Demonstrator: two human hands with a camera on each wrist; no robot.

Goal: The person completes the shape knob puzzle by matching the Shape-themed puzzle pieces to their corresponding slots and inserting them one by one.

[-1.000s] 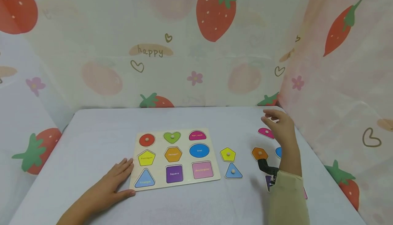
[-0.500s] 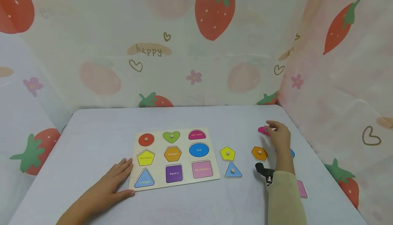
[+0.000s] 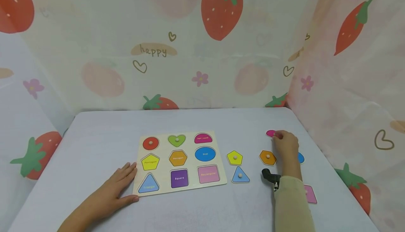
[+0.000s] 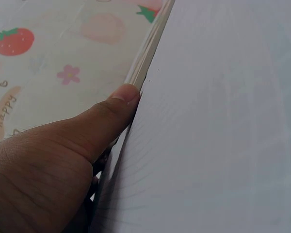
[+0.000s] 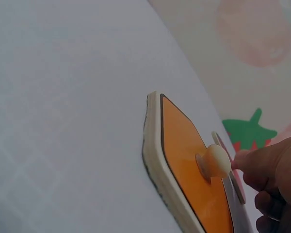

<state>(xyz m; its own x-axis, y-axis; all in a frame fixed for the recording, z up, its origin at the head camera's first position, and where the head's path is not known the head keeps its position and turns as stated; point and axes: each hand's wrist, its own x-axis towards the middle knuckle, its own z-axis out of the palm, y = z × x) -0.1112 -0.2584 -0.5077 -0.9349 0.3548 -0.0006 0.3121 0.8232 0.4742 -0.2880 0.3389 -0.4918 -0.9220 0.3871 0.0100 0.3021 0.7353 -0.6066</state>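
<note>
My left hand [image 3: 110, 189] rests with its fingers extended against the left edge of a wooden shape-puzzle board [image 3: 164, 181]. In the left wrist view, its thumb [image 4: 121, 97] lies along that edge. At the far right of the table, my right hand [image 3: 287, 146] pinches at the knob of a magenta half-round puzzle piece [image 3: 270, 133]; the knob is hidden behind the fingers. The right wrist view has the thumb and curled fingers at this half-round piece, beyond an orange hexagon piece [image 5: 184, 141] with a wooden knob. A red circle [image 3: 150, 143] and a green heart [image 3: 176, 140] sit in the board.
Right of the board lie a yellow pentagon piece [image 3: 235, 158] and a blue triangle piece [image 3: 240, 175]. A blue oval piece [image 3: 301, 158] and a pink piece [image 3: 311, 194] are partly covered by the right arm. A strawberry-print curtain [image 3: 202, 56] hangs behind the white table.
My right hand has come down from above the table onto the half-round piece, its fingers closing at the knob. The left hand stays at the board's edge.
</note>
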